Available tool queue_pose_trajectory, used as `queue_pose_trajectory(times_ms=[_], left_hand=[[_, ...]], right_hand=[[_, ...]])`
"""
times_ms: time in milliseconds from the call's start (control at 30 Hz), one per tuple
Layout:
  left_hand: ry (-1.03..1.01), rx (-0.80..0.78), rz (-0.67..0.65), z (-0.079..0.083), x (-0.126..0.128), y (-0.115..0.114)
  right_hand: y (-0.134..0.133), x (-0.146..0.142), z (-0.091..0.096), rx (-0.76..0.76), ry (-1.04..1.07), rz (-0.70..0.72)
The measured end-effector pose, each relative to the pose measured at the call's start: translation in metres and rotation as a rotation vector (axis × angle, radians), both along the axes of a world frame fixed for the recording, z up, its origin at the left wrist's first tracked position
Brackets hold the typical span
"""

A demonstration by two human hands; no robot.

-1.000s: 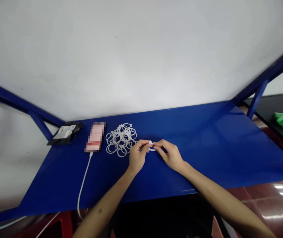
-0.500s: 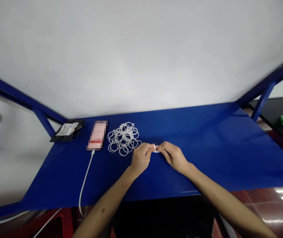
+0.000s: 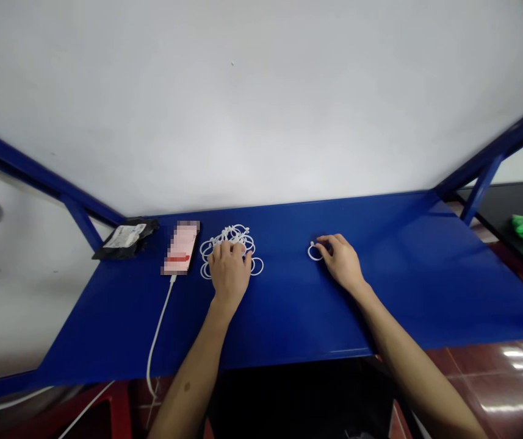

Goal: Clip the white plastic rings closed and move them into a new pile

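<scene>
A pile of white rings [image 3: 236, 233], thin and round with small knobs like curtain rings, lies on the blue table left of centre. My left hand [image 3: 229, 268] reaches over it from the front, palm down, fingers resting on the rings and the thumb apart. Part of the pile is hidden under that hand. Farther right, a single white ring [image 3: 315, 251] is pinched at its right edge between the thumb and fingers of my right hand [image 3: 341, 259]. Its knob points up and away from me.
A phone [image 3: 181, 250] with a white charging cable [image 3: 159, 326] lies left of the pile. Beyond it sits a black plastic packet [image 3: 126, 238] with a white label. The blue table [image 3: 288, 323] backs onto a white wall, with blue frame bars at both sides.
My hands have moved apart from the ring they held together at the centre. The left went to the pile; the right moved right and away from me with a ring.
</scene>
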State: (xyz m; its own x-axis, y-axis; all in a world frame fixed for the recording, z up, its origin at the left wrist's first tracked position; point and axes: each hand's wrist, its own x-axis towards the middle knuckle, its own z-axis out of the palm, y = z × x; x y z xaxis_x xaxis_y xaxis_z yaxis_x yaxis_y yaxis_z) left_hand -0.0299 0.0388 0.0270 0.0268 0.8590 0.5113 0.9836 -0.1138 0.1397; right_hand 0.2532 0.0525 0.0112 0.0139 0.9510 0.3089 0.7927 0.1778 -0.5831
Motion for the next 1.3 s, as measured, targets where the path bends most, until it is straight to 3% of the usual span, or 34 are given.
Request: queue_pose_trajectory(times_ms=[133,300,467,600,700,800,900,1000,1133,1300], left_hand=[[-0.005,-0.005,-0.025,0.001,0.001,0.0],[-0.041,0.105,-0.087,0.002,0.011,-0.004],[-0.069,0.196,-0.432,0.0,0.041,-0.024],[-0.082,0.19,-0.56,-0.004,0.058,-0.036],[-0.133,0.225,-0.583,-0.005,0.06,-0.037],[-0.326,0.219,-0.56,-0.005,0.057,-0.035],[-0.552,0.101,-0.478,-0.004,0.054,-0.032],[-0.67,-0.067,-0.483,-0.004,0.053,-0.029],[-0.784,-0.185,-0.508,-0.004,0.053,-0.027],[-0.833,-0.19,-0.544,-0.004,0.053,-0.028]], right_hand=[[0.001,0.0,0.001,0.026,-0.012,-0.056],[-0.009,-0.017,0.008,0.103,0.059,0.116],[-0.028,-0.041,0.013,-0.04,0.29,0.333],[-0.037,-0.053,0.011,-0.223,0.478,0.337],[-0.037,-0.053,0.01,-0.251,0.517,0.308],[-0.034,-0.049,0.011,-0.175,0.483,0.287],[-0.033,-0.045,0.012,-0.061,0.408,0.315],[-0.035,-0.045,0.014,-0.002,0.358,0.378],[-0.037,-0.047,0.016,-0.113,0.435,0.425],[-0.037,-0.047,0.017,-0.233,0.528,0.456]])
